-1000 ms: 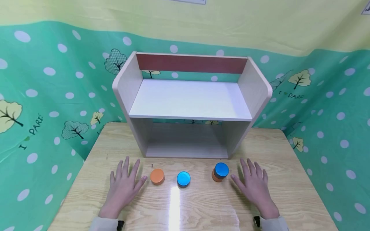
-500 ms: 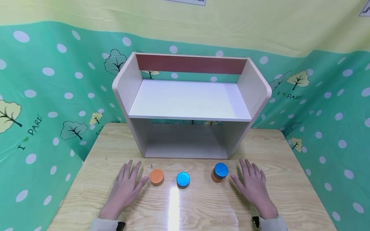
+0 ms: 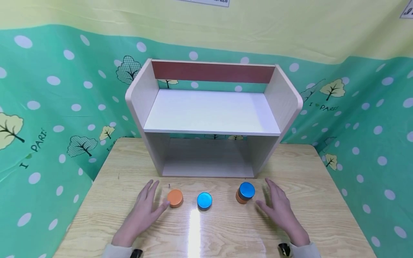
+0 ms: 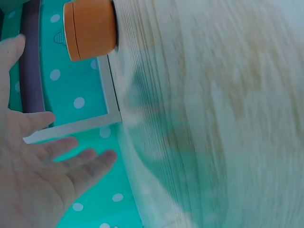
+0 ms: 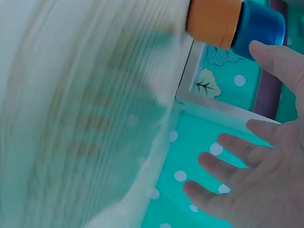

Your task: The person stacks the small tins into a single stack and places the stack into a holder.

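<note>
My left hand [image 3: 142,215] is over the table's left side, fingers extended and thumb spread, holding nothing. Its thumb tip is right at the edge of a short orange cylinder [image 3: 175,198], which has a seam like a lid's in the left wrist view. A short cylinder with a shiny blue top [image 3: 204,200] and darker side stands to the right. Farther right, a blue cylinder [image 3: 247,190] sits on an orange one [image 3: 240,199], as the right wrist view also shows. My right hand [image 3: 280,211] is beside that stack, empty, with fingers extended and thumb toward it.
Behind the cylinders stands a white two-level shelf [image 3: 211,111] with a dark red back bar [image 3: 213,71]. The light wooden table [image 3: 322,215] reflects a bright strip of light. A green dotted curtain [image 3: 48,107] hangs around the back and sides.
Both hands have turned more onto their sides, thumbs up. The left thumb has come closer to the orange cylinder. The cylinders and shelf stay where they were.
</note>
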`<state>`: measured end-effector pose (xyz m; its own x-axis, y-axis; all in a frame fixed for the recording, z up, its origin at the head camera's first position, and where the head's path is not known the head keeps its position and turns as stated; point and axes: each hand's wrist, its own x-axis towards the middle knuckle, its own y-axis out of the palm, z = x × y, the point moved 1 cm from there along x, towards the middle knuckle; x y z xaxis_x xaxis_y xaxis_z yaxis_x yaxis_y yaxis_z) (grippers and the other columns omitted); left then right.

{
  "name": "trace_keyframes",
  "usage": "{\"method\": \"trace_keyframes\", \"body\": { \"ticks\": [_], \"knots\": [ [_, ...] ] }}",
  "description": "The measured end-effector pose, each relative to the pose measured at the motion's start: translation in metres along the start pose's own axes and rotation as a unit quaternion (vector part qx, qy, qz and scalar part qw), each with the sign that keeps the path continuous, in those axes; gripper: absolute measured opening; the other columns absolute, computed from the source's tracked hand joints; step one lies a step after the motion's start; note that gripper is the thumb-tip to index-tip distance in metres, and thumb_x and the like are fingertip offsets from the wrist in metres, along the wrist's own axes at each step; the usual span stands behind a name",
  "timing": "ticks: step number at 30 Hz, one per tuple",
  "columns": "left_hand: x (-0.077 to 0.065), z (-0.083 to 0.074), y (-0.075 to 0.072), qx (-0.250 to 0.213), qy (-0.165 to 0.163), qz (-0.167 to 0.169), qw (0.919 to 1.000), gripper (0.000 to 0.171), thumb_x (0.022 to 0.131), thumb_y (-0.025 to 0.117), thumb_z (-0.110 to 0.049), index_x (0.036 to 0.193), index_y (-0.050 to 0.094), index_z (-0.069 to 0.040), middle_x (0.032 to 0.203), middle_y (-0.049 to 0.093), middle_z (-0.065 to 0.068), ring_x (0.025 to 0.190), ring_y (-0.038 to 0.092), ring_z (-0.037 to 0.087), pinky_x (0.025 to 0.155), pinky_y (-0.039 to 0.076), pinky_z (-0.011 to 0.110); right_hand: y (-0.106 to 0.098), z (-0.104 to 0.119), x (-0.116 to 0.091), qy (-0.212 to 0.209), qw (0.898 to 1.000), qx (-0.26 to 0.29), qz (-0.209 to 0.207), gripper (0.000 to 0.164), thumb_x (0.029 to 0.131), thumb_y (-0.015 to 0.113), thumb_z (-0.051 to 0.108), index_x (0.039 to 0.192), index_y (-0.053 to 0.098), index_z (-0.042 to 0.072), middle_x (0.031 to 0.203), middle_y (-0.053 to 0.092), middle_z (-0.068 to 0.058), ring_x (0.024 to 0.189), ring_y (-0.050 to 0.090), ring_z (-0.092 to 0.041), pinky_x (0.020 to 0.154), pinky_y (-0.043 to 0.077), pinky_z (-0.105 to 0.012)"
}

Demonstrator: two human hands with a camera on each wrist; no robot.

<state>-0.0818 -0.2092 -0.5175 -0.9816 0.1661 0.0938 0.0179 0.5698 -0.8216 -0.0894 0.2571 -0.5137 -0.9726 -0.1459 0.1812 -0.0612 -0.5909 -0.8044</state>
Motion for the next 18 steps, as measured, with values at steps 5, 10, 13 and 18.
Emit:
{"method": "trace_keyframes", "body": {
  "ticks": [5,10,13,18],
  "knots": [
    [0.002,0.000,0.004,-0.013,0.030,-0.013,0.9994,0.099,0.088,0.070,-0.058,0.158,0.024,-0.006,0.159,0.020,0.026,0.142,0.024,0.049,0.103,0.033,0.071,0.004,0.004,-0.001,0.019,0.996,0.083,0.022,0.092,0.086,0.081,0.017,0.156,0.023,0.002,0.155,0.029,-0.029,0.138,0.026,-0.052,0.103,0.029,-0.074],
    [0.005,-0.003,0.007,-0.033,0.069,-0.024,0.9968,0.103,0.082,0.081,-0.047,0.156,0.026,0.000,0.155,0.025,0.030,0.138,0.031,0.050,0.103,0.036,0.067,0.011,0.006,-0.001,0.013,0.991,0.129,0.020,0.091,0.084,0.082,0.012,0.155,0.027,0.000,0.154,0.033,-0.026,0.136,0.033,-0.048,0.105,0.032,-0.070],
    [0.006,-0.004,0.010,-0.040,0.077,-0.022,0.9959,0.102,0.081,0.084,-0.041,0.155,0.027,0.002,0.154,0.029,0.029,0.136,0.036,0.049,0.103,0.038,0.064,0.016,0.006,-0.001,0.003,0.988,0.151,0.014,0.088,0.083,0.082,0.009,0.153,0.030,-0.001,0.150,0.038,-0.027,0.132,0.039,-0.049,0.102,0.035,-0.069],
    [0.008,-0.006,0.014,-0.048,0.081,-0.017,0.9954,0.098,0.080,0.086,-0.031,0.154,0.029,0.001,0.150,0.038,0.027,0.133,0.042,0.045,0.104,0.040,0.060,0.021,0.007,0.003,0.029,0.978,0.204,0.018,0.084,0.084,0.081,0.006,0.152,0.032,0.003,0.147,0.043,-0.027,0.130,0.046,-0.046,0.104,0.040,-0.063]
  ]
}}
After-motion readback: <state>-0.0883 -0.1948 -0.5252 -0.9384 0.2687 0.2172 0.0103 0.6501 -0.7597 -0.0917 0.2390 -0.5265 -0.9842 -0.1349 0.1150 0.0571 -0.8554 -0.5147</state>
